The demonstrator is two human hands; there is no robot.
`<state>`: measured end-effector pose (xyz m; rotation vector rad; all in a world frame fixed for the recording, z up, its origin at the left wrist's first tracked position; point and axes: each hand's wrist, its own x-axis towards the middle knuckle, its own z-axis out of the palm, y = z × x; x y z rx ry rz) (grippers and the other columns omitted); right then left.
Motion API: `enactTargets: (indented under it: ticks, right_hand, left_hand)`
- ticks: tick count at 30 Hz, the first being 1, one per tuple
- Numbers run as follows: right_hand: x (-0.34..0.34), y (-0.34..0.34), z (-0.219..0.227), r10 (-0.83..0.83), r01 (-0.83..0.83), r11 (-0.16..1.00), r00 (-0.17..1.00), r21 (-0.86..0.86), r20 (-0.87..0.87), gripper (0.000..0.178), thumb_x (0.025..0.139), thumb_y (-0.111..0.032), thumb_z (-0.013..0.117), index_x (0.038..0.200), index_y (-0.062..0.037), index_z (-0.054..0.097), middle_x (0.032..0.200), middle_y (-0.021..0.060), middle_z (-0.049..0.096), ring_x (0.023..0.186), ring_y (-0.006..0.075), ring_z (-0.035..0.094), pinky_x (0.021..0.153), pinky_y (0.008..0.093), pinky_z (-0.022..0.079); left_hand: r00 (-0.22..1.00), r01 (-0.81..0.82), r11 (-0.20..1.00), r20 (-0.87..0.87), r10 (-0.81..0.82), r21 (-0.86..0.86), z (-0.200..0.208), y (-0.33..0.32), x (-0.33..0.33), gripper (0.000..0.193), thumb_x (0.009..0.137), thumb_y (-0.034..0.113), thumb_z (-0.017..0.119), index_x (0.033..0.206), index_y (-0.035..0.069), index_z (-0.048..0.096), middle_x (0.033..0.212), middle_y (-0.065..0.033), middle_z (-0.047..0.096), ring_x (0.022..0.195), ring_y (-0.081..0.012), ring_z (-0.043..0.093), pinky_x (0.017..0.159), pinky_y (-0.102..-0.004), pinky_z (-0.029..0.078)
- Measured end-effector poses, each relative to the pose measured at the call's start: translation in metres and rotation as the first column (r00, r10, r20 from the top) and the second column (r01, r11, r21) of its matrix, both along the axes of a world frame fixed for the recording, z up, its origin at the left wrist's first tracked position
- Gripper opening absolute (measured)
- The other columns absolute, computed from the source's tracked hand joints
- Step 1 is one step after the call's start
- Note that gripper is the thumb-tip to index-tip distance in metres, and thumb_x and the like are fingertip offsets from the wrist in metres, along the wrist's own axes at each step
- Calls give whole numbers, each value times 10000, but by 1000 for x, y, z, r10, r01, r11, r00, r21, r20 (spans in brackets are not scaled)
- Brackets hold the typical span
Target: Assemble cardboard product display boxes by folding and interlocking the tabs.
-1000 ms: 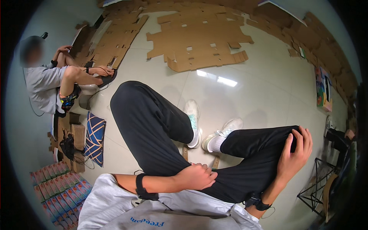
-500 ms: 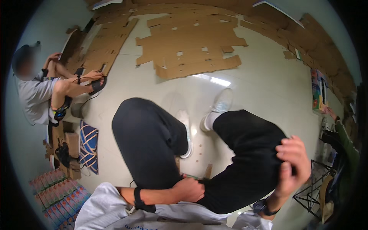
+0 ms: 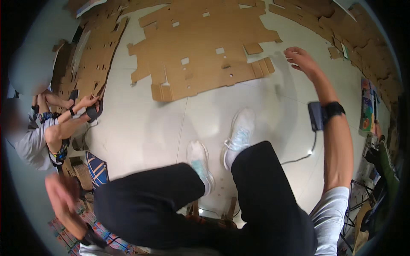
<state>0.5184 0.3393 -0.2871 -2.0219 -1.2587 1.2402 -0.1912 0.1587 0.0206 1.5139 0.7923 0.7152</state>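
Observation:
My right hand (image 3: 301, 62) is raised at the upper right, its fingers stretched out and nothing in them. It hovers near the right edge of a large flattened cardboard sheet (image 3: 205, 47) without visibly touching it. A black wrist strap (image 3: 335, 110) on that forearm carries a dark box-shaped device (image 3: 316, 116) with a cable. Out to the far left is my left hand (image 3: 63, 194), smeared by motion, so its fingers cannot be made out. No object shows in it. A dark band (image 3: 92, 239) circles that wrist.
A seated person (image 3: 38, 141) at the left reaches toward a sandal. Near them stands a blue patterned cushion (image 3: 97, 168). Rows of small colourful boxes (image 3: 64, 232) lie below. More cardboard (image 3: 96, 59) lines the wall. At the right are a colourful box (image 3: 366, 106) and another person's sleeve (image 3: 386, 166).
My right hand has left my knee and swung up and forward. My left hand has left my lap and moved out left. My legs have shifted, and the view has tilted.

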Motion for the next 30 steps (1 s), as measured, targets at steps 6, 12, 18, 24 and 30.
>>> enactTargets:
  ticks: [6,12,18,24,30]
  right_hand:
    - [-38,22,-141,-276,276,961,944,28,179,717,795,-429,855,1331,7,664,1226,165,737,1036,280,716,859,372,589]
    - [-48,18,-22,391,-405,842,913,-357,-116,252,902,-233,720,980,-1,780,850,101,777,722,174,724,704,333,589]
    - [-89,-7,47,196,-298,823,948,-483,-251,321,993,-279,615,919,17,713,764,112,717,657,163,672,633,274,528]
    - [-120,-130,54,-34,-261,844,846,-469,-532,380,1038,-307,653,815,-2,692,673,92,670,500,132,555,484,274,428]
    - [-139,-190,106,-49,-322,700,869,-637,-493,394,1061,-321,642,788,-39,678,577,8,585,514,85,516,506,262,379]
  left_hand:
    - [725,-250,965,-676,134,-77,-164,144,61,171,1039,109,553,1080,16,689,782,20,558,738,-73,535,672,-241,438]
    - [603,251,954,-744,-286,-163,-293,226,169,396,1010,263,617,1348,59,650,1060,-168,692,1024,-336,684,958,-397,533]
    - [638,386,920,-740,-211,71,-328,184,257,771,867,439,796,1530,159,519,1528,-211,475,1420,-425,462,1176,-485,429]
    - [501,766,476,-865,-22,432,-305,116,278,719,880,278,728,1558,223,497,1570,-179,489,1405,-372,523,1178,-463,442]
    - [675,731,201,-734,-73,652,-321,111,275,664,889,172,614,1536,275,504,1519,-97,569,1364,-313,575,1184,-439,470]
